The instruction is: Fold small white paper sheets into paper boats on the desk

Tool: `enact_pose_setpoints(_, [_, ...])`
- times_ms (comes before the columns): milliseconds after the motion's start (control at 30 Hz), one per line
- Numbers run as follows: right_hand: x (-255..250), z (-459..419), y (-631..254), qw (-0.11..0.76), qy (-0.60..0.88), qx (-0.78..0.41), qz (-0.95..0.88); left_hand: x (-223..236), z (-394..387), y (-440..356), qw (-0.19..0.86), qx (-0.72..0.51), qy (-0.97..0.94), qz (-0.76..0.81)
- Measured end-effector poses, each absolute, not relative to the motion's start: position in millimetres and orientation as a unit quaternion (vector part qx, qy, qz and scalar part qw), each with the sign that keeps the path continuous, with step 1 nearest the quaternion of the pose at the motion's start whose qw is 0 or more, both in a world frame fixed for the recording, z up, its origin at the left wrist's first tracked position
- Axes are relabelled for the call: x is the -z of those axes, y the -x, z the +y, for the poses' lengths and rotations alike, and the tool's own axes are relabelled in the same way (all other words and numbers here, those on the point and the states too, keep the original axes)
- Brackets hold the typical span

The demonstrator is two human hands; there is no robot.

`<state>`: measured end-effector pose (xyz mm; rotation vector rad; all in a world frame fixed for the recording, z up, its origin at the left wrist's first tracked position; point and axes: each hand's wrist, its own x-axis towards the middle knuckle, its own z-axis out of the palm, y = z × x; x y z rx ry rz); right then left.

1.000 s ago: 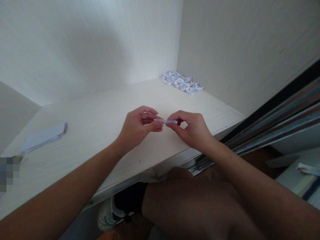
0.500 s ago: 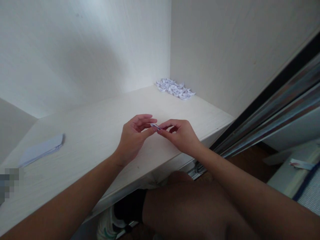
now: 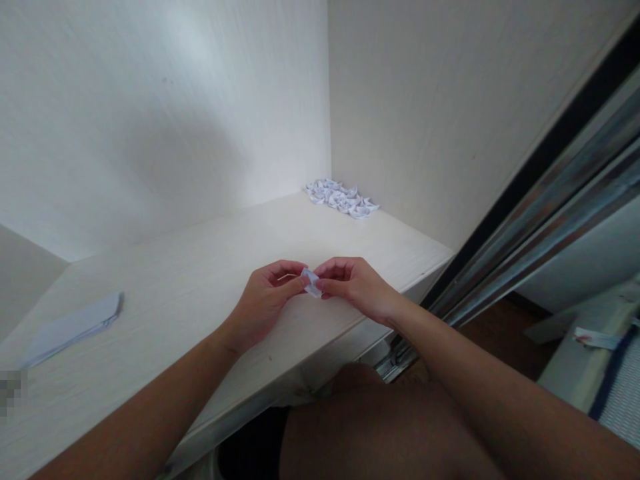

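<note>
A small folded piece of white paper is held between my two hands, above the front part of the white shelf. My left hand pinches its left side between thumb and fingers. From the other side, my right hand grips it with the thumb on its face and the fingers curled behind. In the far right corner lies a pile of folded white paper pieces. Over on the left side of the shelf rests a flat stack of white paper strips.
White panels enclose the shelf at the back and sides. A dark-edged metal sliding track runs along the right. My leg is below the shelf's front edge. A pale ledge with a small packet stands at lower right.
The folded paper has turned so that its broader face shows. My left fingers, which were spread, have closed in on it. The view has tilted slightly, shifting the shelf lower.
</note>
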<state>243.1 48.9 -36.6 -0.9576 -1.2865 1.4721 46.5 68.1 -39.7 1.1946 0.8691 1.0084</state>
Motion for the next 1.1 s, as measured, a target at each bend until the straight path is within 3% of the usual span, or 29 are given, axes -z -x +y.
enact_pose_setpoints(367, [43, 48, -228, 0.494, 0.463, -0.486, -0.552, 38, 66, -47, 0.684, -0.415, -0.47, 0.372])
enact_pose_setpoints(1100, [40, 39, -214, 0.543, 0.425, -0.437, -0.578, 30, 68, -43, 0.739, -0.417, -0.417, 0.327])
